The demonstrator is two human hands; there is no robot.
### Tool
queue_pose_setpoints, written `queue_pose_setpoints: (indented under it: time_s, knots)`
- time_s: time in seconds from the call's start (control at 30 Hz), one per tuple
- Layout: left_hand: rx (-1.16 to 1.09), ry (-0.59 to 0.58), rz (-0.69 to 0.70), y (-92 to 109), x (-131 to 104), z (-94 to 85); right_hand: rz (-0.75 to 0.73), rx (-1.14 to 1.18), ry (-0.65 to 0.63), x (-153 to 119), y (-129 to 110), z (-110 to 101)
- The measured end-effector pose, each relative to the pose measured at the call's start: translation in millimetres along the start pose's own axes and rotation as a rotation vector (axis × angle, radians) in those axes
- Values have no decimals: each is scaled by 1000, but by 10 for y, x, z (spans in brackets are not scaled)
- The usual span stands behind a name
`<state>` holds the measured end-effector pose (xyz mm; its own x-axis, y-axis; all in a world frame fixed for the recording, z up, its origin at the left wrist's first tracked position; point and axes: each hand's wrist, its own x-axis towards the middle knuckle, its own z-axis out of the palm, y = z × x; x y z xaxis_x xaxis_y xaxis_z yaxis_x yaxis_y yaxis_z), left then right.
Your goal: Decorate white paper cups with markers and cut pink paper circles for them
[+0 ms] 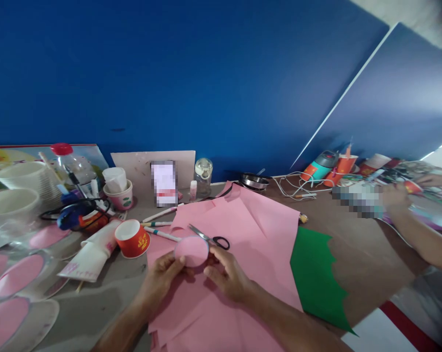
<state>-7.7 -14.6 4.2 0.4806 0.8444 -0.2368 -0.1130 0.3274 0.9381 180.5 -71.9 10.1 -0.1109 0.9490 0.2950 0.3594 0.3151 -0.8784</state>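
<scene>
A round pink paper disc (192, 251) with a thin darker outline is held between my two hands above the pink sheets. My left hand (169, 268) pinches its left edge, thumb on top. At its right edge, the curled fingers of my right hand (228, 275) grip the rim, and the thumb sits a little lower. Just behind the disc lie scissors (209, 237) with black handles, blades spread slightly. Overlapping sheets of pink paper (257, 264) spread out under both hands. To their right is a piece of green paper (318, 278) with a jagged edge.
A red paper cup (132, 239) and a white cup (92, 259) lie to the left. Pink ovals on clear plastic pieces (41, 318) fill the left front. Behind stand a phone (164, 183), glue stick (193, 191) and glass jar (203, 178). Another person's arm (418, 230) reaches in at right.
</scene>
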Motion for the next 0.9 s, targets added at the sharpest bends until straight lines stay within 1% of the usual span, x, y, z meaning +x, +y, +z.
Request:
queue_pose_setpoints:
  time_s: [0.07,0.1,0.17,0.23,0.3,0.37,0.43,0.5,0.57,0.67,0.73,0.8,0.9]
  knots:
    - [157,-73,7,-27,-22,14,18,-19,36,-10,-14,16]
    - [197,-98,8,-28,-30,17,41,-25,53,-10,-10,19]
    - [191,-122,16,-9,-33,13,104,-22,58,-3,12,20]
    - [142,-108,45,27,-21,0,155,-8,42,6,39,23]
    - [140,-58,66,61,-2,-15,181,20,21,11,54,31]
    - [180,-5,65,81,16,-21,180,95,-5,12,54,40]
    - [220,27,50,83,26,-16,175,174,6,14,52,45]
    - [229,49,32,75,28,-9,177,193,70,20,64,44]
    - [213,88,29,68,27,-14,190,178,171,31,101,37]
    - [168,187,45,74,42,-71,202,194,289,48,191,26]
    - [135,284,73,82,68,-139,185,193,319,53,247,21]
    - [90,381,121,87,101,-216,156,152,323,51,278,18]
    - [48,464,174,88,139,-301,109,51,302,39,277,21]
